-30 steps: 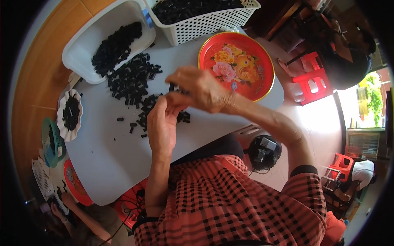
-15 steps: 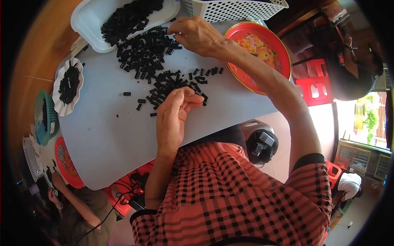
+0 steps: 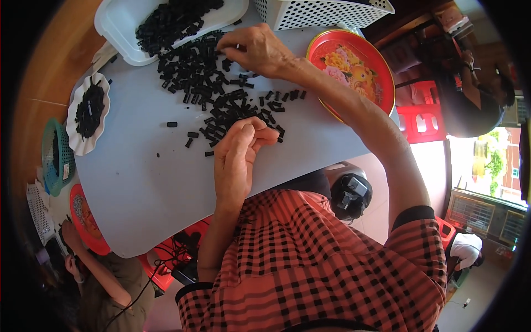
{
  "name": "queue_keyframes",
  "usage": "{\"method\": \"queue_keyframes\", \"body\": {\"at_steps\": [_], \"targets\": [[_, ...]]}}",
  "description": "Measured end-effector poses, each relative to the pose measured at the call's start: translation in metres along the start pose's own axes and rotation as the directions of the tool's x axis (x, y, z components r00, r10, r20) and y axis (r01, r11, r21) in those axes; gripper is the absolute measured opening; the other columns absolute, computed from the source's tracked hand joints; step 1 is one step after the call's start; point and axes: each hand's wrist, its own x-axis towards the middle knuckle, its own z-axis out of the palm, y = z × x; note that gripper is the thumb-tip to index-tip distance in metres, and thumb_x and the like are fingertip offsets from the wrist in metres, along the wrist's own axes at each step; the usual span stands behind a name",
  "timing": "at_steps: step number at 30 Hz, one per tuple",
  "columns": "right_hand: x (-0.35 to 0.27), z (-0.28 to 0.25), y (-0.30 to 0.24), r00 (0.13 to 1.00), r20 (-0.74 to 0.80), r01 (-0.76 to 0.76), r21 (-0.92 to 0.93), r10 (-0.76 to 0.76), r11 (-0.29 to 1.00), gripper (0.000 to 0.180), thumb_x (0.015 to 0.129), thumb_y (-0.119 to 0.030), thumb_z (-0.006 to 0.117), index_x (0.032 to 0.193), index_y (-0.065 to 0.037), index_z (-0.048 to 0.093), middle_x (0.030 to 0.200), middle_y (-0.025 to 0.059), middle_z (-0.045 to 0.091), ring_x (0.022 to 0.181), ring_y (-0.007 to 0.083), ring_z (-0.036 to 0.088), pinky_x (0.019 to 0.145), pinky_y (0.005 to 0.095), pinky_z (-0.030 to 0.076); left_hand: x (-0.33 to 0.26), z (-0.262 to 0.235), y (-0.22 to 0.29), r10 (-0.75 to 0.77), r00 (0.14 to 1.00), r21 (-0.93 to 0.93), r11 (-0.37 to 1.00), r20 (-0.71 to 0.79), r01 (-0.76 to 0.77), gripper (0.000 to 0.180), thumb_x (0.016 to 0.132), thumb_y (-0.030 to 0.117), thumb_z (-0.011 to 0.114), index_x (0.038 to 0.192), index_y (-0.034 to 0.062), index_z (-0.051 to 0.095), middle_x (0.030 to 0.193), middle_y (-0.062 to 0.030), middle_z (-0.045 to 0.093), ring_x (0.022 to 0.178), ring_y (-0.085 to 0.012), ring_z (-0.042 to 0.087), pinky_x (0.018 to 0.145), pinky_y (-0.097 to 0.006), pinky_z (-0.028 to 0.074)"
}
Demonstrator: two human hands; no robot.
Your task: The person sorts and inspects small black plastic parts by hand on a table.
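Observation:
A large heap of small black tubular plastic pieces [image 3: 191,72] spreads over the pale table [image 3: 149,205]. My right hand [image 3: 255,51] reaches over the heap's far right edge, its fingers bent and the tips down among the pieces. What those fingertips grip, if anything, is hidden. Closer to me, my left hand [image 3: 238,160] is held with curled fingers and the thumb pressed against them, beside a smaller cluster of the same pieces [image 3: 227,113]. I cannot see what lies inside it. Several single pieces lie scattered around the cluster.
A white tub [image 3: 119,36] with more black pieces stands at the far left, beside a white perforated basket [image 3: 326,16]. A red floral tray [image 3: 381,91] sits under my right forearm. A scalloped white dish [image 3: 77,138] holds black pieces. Another person's arm [image 3: 105,276] shows lower left.
My right hand has shifted slightly left, further over the heap. Several pieces near its right edge lie differently. My left hand keeps its curled shape.

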Motion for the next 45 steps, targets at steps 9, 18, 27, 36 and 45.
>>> {"method": "queue_keyframes", "body": {"at_steps": [9,18,27,36,45], "targets": [[0.023,-0.004,0.003,0.951,0.3,-0.001,-0.243,0.076,0.97,0.01,0.073,-0.01,0.063,0.079,-0.004,0.068,0.069,0.0111,0.064,0.067,0.0283,0.063,0.067,0.0384,0.051,0.002,0.003,-0.002,0.036,0.999,0.037,0.999,-0.01,-0.036,0.027,0.094,0.017,0.045,0.101,-0.0064,0.057,0.087,-0.0135,0.064,0.083,-0.0176,0.06,0.083,-0.03,0.046],[-0.001,-0.038,0.005,0.975,0.168,-0.146,-0.007,0.145,0.989,0.017,0.072,-0.016,0.065,0.079,-0.001,0.069,0.072,0.0099,0.068,0.068,0.019,0.066,0.068,0.0293,0.054,0.001,-0.001,-0.001,0.096,0.995,0.043,0.995,-0.011,-0.095,0.025,0.094,0.016,0.046,0.1,-0.0049,0.058,0.086,-0.012,0.064,0.085,-0.0188,0.061,0.083,-0.031,0.047],[-0.024,-0.032,-0.009,0.977,0.196,-0.106,0.104,0.084,0.989,0.015,0.073,-0.014,0.065,0.081,-0.001,0.067,0.071,0.011,0.067,0.066,0.0228,0.065,0.067,0.0306,0.053,0.002,0.003,-0.004,0.099,0.995,0.053,0.994,0.003,-0.099,0.023,0.094,0.014,0.047,0.099,-0.0044,0.058,0.086,-0.0115,0.063,0.085,-0.0198,0.06,0.083,-0.032,0.047],[-0.031,-0.026,0.008,0.967,0.232,0.115,-0.04,-0.103,0.993,0.011,0.073,-0.007,0.06,0.08,-0.003,0.067,0.071,0.015,0.064,0.07,0.0327,0.063,0.065,0.0399,0.051,0.001,0.005,-0.002,0.129,0.992,0.078,0.989,0.005,-0.129,0.023,0.094,0.015,0.047,0.098,-0.0041,0.059,0.085,-0.0106,0.064,0.085,-0.0191,0.06,0.083,-0.032,0.046],[-0.03,-0.03,-0.014,0.981,0.182,-0.046,-0.135,0.07,0.99,0.011,0.069,-0.007,0.063,0.079,-0.002,0.062,0.066,0.012,0.061,0.064,0.0298,0.062,0.063,0.0379,0.05,0.002,0.0,0.038,0.326,0.943,0.651,0.702,0.067,-0.289,0.017,0.092,0.011,0.053,0.099,-0.0016,0.062,0.086,-0.0069,0.065,0.079,-0.0118,0.06,0.073,-0.024,0.048]]}}
